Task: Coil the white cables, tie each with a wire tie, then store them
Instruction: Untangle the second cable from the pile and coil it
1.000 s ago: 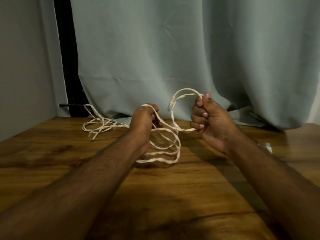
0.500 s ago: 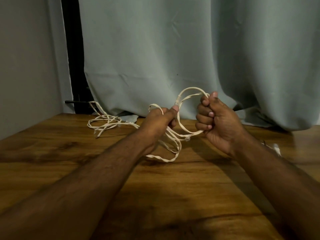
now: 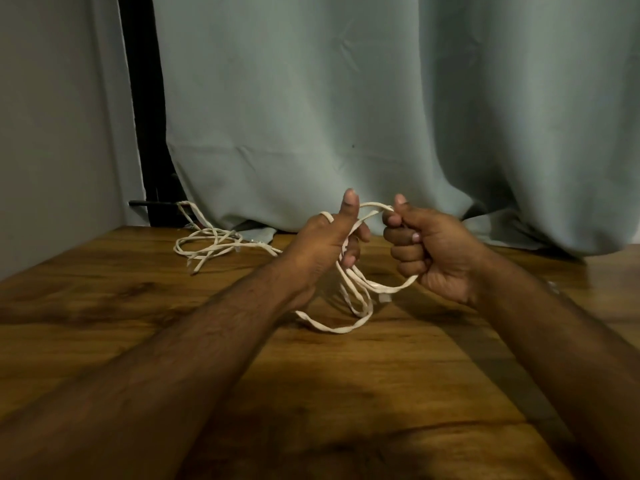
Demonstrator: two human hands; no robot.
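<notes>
Above the middle of the wooden desk (image 3: 145, 306), both bare hands hold one flat white cable (image 3: 360, 296) a little way off the surface. The left hand (image 3: 323, 240) has its fingers curled round several strands while its thumb sticks straight up; one strand crosses over the back of the hand near the knuckles. The right hand (image 3: 426, 247) is closed in a fist, its grip clamped on the same cable, thumb pressed on top where a strand enters the fist. Between the two hands a short arc of cable bridges the gap at thumb height. Below them loose loops hang down from the left palm, and the lowest loop rests on the desk just under the left wrist. Another strand swings from these loops up into the underside of the right fist. A small clear plug (image 3: 384, 298) shows among the hanging loops, close to the desk.

From the left hand the cable runs back and to the left along the desk to a loose, uncoiled tangle of white cable (image 3: 207, 244) lying flat near the far edge. One strand rises from that tangle toward a dark horizontal bar (image 3: 149, 203) at the foot of a black vertical strip by the wall. A pale grey-green curtain (image 3: 346, 98) hangs behind the desk, its hem bunched on the far edge. Something small and pale (image 3: 553, 287) lies on the desk beyond the right forearm; it is too blurred to identify.
</notes>
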